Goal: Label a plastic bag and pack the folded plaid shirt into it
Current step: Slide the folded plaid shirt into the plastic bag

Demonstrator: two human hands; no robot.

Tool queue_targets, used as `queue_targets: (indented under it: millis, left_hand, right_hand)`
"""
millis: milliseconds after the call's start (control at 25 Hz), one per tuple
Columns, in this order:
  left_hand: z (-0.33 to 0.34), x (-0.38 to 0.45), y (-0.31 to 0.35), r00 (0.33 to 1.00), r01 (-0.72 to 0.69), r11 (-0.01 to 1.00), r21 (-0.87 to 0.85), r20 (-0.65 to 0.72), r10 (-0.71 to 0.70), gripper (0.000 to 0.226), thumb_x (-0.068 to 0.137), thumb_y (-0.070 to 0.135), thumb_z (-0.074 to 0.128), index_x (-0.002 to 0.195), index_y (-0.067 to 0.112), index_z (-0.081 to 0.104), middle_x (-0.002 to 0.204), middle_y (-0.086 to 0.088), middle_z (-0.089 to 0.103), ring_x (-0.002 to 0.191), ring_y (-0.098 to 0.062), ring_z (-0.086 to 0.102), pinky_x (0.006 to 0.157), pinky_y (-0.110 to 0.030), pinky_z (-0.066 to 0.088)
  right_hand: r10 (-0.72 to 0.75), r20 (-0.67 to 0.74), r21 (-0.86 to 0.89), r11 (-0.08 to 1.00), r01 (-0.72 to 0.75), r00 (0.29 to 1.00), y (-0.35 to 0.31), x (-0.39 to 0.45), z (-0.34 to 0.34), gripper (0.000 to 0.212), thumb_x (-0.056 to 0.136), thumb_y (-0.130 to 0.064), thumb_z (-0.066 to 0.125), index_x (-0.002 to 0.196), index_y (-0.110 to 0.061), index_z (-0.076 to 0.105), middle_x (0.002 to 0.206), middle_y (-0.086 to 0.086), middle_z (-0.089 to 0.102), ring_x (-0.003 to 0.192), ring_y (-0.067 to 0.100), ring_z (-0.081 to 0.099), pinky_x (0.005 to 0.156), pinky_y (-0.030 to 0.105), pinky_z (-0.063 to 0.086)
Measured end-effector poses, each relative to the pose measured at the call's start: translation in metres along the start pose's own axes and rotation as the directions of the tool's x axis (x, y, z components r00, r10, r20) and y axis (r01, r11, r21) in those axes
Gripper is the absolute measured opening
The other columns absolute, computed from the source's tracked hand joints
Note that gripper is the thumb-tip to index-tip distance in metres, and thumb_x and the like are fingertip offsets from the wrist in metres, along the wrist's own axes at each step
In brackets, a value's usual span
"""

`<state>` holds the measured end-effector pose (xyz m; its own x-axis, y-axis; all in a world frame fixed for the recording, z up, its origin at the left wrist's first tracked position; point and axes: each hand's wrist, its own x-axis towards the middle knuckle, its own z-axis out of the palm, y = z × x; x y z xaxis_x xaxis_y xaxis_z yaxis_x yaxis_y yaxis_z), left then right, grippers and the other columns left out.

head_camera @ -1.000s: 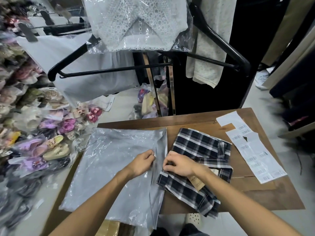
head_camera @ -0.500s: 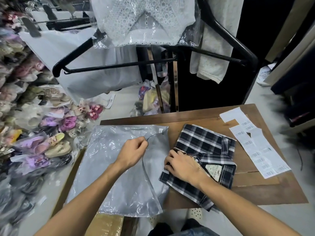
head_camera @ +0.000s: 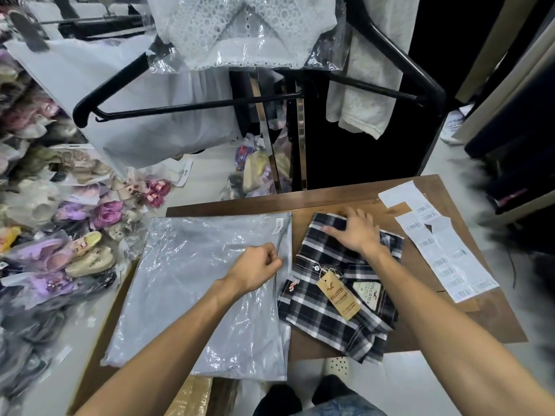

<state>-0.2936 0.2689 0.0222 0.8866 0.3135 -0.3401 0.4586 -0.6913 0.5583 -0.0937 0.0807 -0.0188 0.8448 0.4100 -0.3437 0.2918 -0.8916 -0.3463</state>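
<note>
In the head view, a wooden counter (head_camera: 345,202) carries a clear plastic bag (head_camera: 192,295) lying flat on its left part and a folded plaid shirt (head_camera: 324,319) just beside it on the right, the bag's right edge touching or slightly overlapping the shirt's left edge. The left hand (head_camera: 258,270) rests on the bag near that right edge, fingers curled and pinching the plastic at the bag's open side. The right hand (head_camera: 356,232) lies spread, palm down, on the far end of the shirt. A tan hang tag (head_camera: 338,295) and a sewn neck label (head_camera: 368,294) show on the shirt's near half. A small white sticker (head_camera: 279,226) sits at the bag's far right corner. To the right of the shirt, well apart from the bag, strips of white barcode labels (head_camera: 444,247) lie on the counter. Beyond the counter hang black hangers (head_camera: 186,108) and a bagged white lace garment (head_camera: 243,28); bagged sandals (head_camera: 75,235) are heaped at left.
</note>
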Motion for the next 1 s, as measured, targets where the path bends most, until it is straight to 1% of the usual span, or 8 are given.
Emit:
queue_targets:
  millis: [80,200,360,480,600,720,840,1000]
  left_hand:
    - [0.002,0.003,0.001,1.000,0.020,1.000,-0.017,-0.004,-0.020,0.022,0.096,0.034,0.058,0.081,0.018,0.058,0.068,0.000,0.070,0.067,-0.019,0.066,0.065,-0.032,0.051]
    - [0.004,0.006,0.004,0.999,0.038,0.997,-0.060,-0.006,-0.038,0.021,0.099,0.031,0.057,0.089,0.012,0.060,0.072,-0.004,0.074,0.068,-0.018,0.070,0.058,-0.019,0.048]
    - [0.009,0.010,0.004,0.999,0.037,0.997,-0.071,0.012,-0.037,0.017,0.098,0.028,0.056,0.091,0.012,0.060,0.074,-0.004,0.074,0.071,-0.018,0.070,0.062,-0.025,0.050]
    - [0.014,0.010,0.002,0.999,0.033,0.996,-0.078,0.021,-0.032,0.014,0.097,0.024,0.058,0.093,0.011,0.062,0.076,-0.007,0.074,0.073,-0.022,0.070,0.062,-0.023,0.048]
    - [0.014,0.011,0.002,1.000,0.021,0.996,-0.086,0.018,-0.019,0.016,0.099,0.025,0.059,0.094,0.010,0.061,0.075,-0.008,0.074,0.072,-0.023,0.069,0.063,-0.025,0.048]
    - [0.015,0.011,0.001,0.999,0.043,0.992,-0.116,0.014,-0.042,0.016,0.100,0.026,0.060,0.093,0.011,0.061,0.069,-0.006,0.074,0.065,-0.019,0.069,0.056,-0.018,0.047]
    - [0.018,0.010,0.001,0.998,0.055,0.990,-0.134,0.009,-0.054,0.016,0.100,0.026,0.061,0.093,0.012,0.061,0.065,-0.003,0.073,0.058,-0.009,0.065,0.053,-0.011,0.042]
    - [0.024,0.009,0.005,0.997,0.083,0.976,-0.202,0.014,-0.081,0.012,0.097,0.021,0.066,0.091,0.011,0.063,0.065,-0.005,0.074,0.056,-0.005,0.067,0.053,-0.011,0.046]
  right_hand:
    - [-0.046,0.131,0.052,0.998,0.040,0.990,0.006,0.011,-0.008,0.054,0.085,-0.069,0.064,0.118,-0.027,0.061,0.141,0.013,0.058,0.135,0.037,0.047,0.112,0.054,0.034]
    - [-0.315,0.249,0.320,0.919,0.229,0.916,0.003,0.009,-0.014,0.025,0.095,-0.047,0.064,0.101,-0.025,0.071,0.109,0.003,0.070,0.111,0.027,0.063,0.101,0.045,0.047]
    - [-0.432,0.357,0.303,0.892,0.334,0.828,-0.012,0.001,-0.008,0.018,0.098,-0.044,0.062,0.107,-0.031,0.070,0.118,-0.006,0.071,0.111,0.019,0.063,0.104,0.051,0.047]
    - [-0.405,0.296,0.151,0.914,0.376,0.865,-0.026,-0.002,0.014,0.029,0.096,-0.052,0.060,0.121,-0.037,0.066,0.129,-0.005,0.069,0.121,0.024,0.060,0.108,0.050,0.043]
    - [-0.376,0.129,-0.013,0.924,0.381,0.917,-0.035,-0.010,0.025,0.047,0.096,-0.051,0.060,0.140,-0.033,0.055,0.143,0.002,0.057,0.134,0.029,0.048,0.112,0.050,0.035]
    - [-0.585,-0.040,-0.132,0.806,0.576,0.810,-0.027,-0.032,0.025,0.049,0.095,-0.055,0.057,0.136,-0.028,0.059,0.139,0.006,0.055,0.129,0.027,0.047,0.107,0.051,0.041]
    - [-0.730,0.010,-0.218,0.666,0.714,0.684,-0.003,-0.062,0.036,0.062,0.089,-0.078,0.043,0.134,-0.039,0.061,0.152,0.007,0.049,0.139,0.029,0.042,0.114,0.058,0.033]
    - [-0.629,0.208,-0.305,0.686,0.660,0.749,0.014,-0.083,0.067,0.091,0.077,-0.097,0.028,0.152,-0.048,0.035,0.169,0.008,0.019,0.156,0.035,0.011,0.121,0.067,0.005]
